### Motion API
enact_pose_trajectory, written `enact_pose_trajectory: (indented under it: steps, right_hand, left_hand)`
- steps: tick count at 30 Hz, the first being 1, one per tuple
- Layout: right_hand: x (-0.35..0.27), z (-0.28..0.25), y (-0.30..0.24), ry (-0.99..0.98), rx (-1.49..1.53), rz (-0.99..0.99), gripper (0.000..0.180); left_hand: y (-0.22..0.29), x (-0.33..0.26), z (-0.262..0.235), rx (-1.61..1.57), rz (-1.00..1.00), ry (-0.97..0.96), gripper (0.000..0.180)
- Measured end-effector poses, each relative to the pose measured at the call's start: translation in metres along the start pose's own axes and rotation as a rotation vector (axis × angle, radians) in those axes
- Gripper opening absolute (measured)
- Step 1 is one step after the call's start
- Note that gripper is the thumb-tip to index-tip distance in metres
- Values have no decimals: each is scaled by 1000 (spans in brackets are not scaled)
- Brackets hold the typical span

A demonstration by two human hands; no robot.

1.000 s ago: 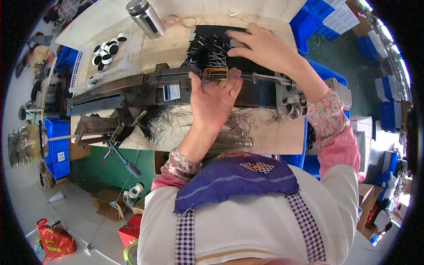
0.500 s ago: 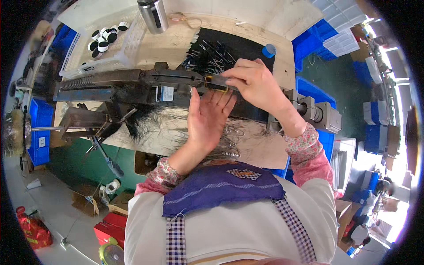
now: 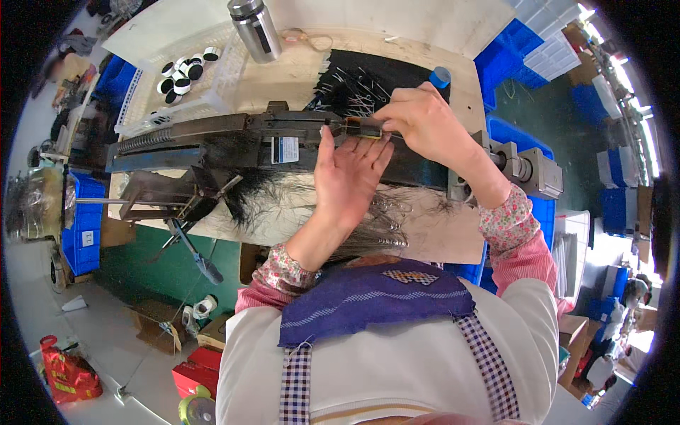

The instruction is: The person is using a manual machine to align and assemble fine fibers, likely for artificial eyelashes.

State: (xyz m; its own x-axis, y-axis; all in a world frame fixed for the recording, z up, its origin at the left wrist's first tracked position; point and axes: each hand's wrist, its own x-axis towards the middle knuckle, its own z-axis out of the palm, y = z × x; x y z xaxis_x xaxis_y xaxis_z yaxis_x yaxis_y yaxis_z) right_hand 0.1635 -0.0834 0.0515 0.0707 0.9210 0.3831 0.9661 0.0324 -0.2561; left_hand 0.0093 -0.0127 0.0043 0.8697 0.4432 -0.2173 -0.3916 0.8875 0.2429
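Head view, looking down. A pale wooden bench (image 3: 294,79) carries a long dark metal machine (image 3: 212,138), laid crosswise, with a blue-and-white label (image 3: 285,149) on its near face and a grey cylindrical unit (image 3: 540,176) off its right end. Beyond the machine, from left to right, are a white plastic crate (image 3: 230,92) holding round black-and-white pieces (image 3: 182,86), a steel flask (image 3: 263,44), and a black cloth (image 3: 358,64) bearing thin metal pins (image 3: 361,106) and a blue round cap (image 3: 440,77). Dark fibres (image 3: 248,195) lie along the near side. Blue bins (image 3: 83,248) flank the bench; a red bag (image 3: 67,372) stands on the grey floor (image 3: 131,347) at lower left.

A dark block (image 3: 363,127) with a yellowish edge sits on the machine near its middle, between the two hands. The left hand (image 3: 348,180) is spread, palm upward, thumb apart; its fingertips lie just at the near side of the block and grasp nothing visible. The right hand (image 3: 428,127) comes from the right, thumb and forefinger drawn together at the block's right end; whether they pinch it or only touch it cannot be told.
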Motion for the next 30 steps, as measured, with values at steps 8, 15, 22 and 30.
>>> enact_pose_trajectory:
  steps: [8, 15, 22, 30]
  right_hand:
    - [0, 6, -33, 6, -122, -83, 12]
    - [12, 2, 8, -63, 128, 123, 17]
    - [13, 0, 5, -149, 111, 76, 15]
    - [12, -1, 0, -125, 60, 58, 15]
  left_hand:
    - [-3, 1, -19, -79, 2, -68, 67]
    - [-4, -9, -9, 49, 78, -44, 67]
    - [-1, -8, -11, 37, 71, -50, 64]
    - [1, -7, -4, 43, 55, -39, 61]
